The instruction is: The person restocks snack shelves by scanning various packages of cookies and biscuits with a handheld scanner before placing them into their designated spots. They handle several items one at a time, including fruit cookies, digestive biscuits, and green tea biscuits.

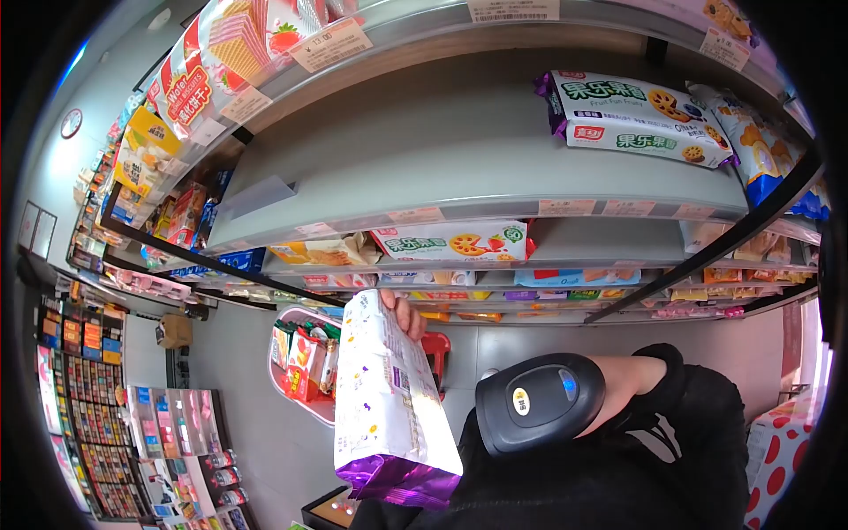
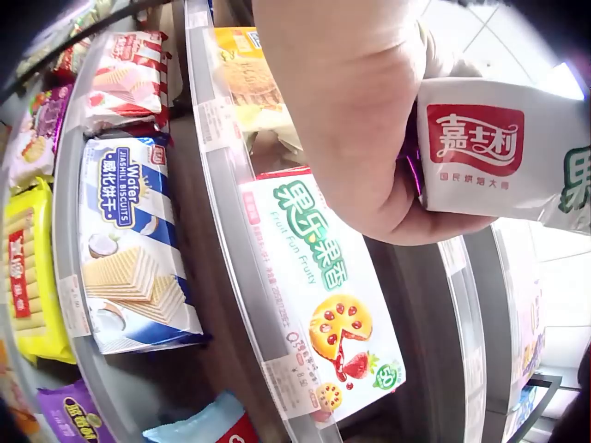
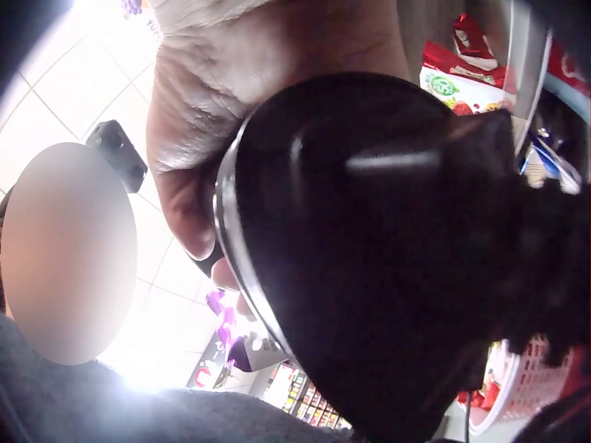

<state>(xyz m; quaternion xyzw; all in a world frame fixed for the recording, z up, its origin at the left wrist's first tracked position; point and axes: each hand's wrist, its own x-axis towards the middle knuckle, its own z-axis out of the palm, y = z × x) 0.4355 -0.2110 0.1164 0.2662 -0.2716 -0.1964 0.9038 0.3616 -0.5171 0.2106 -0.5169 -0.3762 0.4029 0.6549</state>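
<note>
A white package [image 1: 389,389] with a crumpled purple end hangs tilted in front of the person. The fingers of the left hand [image 1: 404,316] curl over its upper end. In the left wrist view the left hand [image 2: 355,120] grips this package [image 2: 476,138] by one end, beside a red logo. A black handheld scanner [image 1: 541,402] is to the right of the package, apart from it; the right hand behind it is mostly hidden in the head view. Up close in the right wrist view, the right hand [image 3: 249,74] curls round the dark scanner [image 3: 369,231].
Shelves [image 1: 495,177] of biscuit packs curve across the front; two stacked white packs [image 1: 645,119] lie at the upper right. A pink-rimmed basket [image 1: 278,371] with red packs and a red stool [image 1: 436,346] stand below. At the far left are stocked racks [image 1: 93,397].
</note>
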